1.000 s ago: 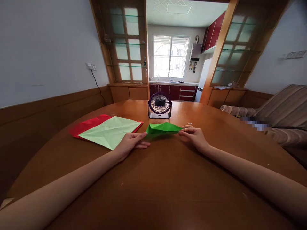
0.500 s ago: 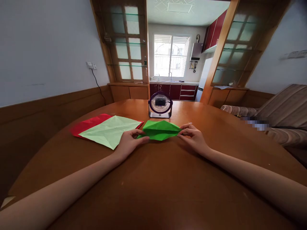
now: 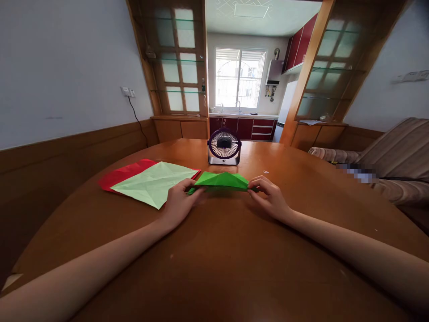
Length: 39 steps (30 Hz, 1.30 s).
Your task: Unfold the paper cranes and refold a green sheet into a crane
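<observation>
A folded sheet of bright green paper (image 3: 222, 180) stretches between my two hands, just in front of the small fan. My left hand (image 3: 179, 201) pinches its left end between thumb and fingers. At the right end, my right hand (image 3: 269, 195) grips the paper the same way. The near side of the paper looks turned down, so its underside is mostly hidden. Beside my left hand lies a creased pale green sheet (image 3: 150, 185), partly covering a red sheet (image 3: 124, 173) beneath it.
The brown wooden table (image 3: 214, 259) has a rounded edge. A dark desk fan (image 3: 224, 145) stands upright beyond the green paper. A small whitish scrap (image 3: 266, 172) lies behind my right hand. A striped sofa (image 3: 398, 152) is at the right.
The green paper has gone from showing two spread flaps to a flatter, narrower shape with its near part folded down. Both hands have shifted slightly left, still holding its ends.
</observation>
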Each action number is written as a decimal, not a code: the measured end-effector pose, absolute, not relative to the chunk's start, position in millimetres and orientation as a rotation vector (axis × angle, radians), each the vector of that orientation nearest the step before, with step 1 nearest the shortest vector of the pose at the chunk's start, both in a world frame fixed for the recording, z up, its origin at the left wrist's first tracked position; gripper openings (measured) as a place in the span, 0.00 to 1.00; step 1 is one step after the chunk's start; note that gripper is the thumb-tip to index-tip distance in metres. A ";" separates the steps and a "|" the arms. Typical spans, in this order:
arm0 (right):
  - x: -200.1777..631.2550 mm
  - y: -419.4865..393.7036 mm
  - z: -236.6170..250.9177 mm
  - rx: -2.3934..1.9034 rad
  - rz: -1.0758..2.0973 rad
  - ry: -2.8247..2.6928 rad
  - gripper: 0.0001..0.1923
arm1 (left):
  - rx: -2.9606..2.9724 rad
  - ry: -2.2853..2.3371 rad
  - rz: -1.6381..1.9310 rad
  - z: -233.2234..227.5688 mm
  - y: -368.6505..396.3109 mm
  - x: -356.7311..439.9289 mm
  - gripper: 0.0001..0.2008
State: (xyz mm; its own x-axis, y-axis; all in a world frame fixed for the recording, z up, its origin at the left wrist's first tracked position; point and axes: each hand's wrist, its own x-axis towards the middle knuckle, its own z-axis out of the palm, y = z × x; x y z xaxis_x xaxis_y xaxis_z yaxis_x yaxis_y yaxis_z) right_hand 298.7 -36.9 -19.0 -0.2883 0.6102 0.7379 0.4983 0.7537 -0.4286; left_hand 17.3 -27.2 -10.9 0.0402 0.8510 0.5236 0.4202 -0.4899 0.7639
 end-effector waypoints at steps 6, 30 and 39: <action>297.6 -38.7 -21.0 -0.720 0.105 -2.078 0.11 | 1.828 1.218 1.582 -8.3 -26.2 20.0 0.11; 256.2 -43.9 -11.6 -0.627 0.112 -2.024 0.05 | 1.097 0.766 1.395 -10.2 -24.0 52.6 0.22; 255.7 -43.4 -12.5 -0.709 0.186 -2.014 0.19 | 1.077 0.827 1.414 -19.7 -18.4 45.8 0.22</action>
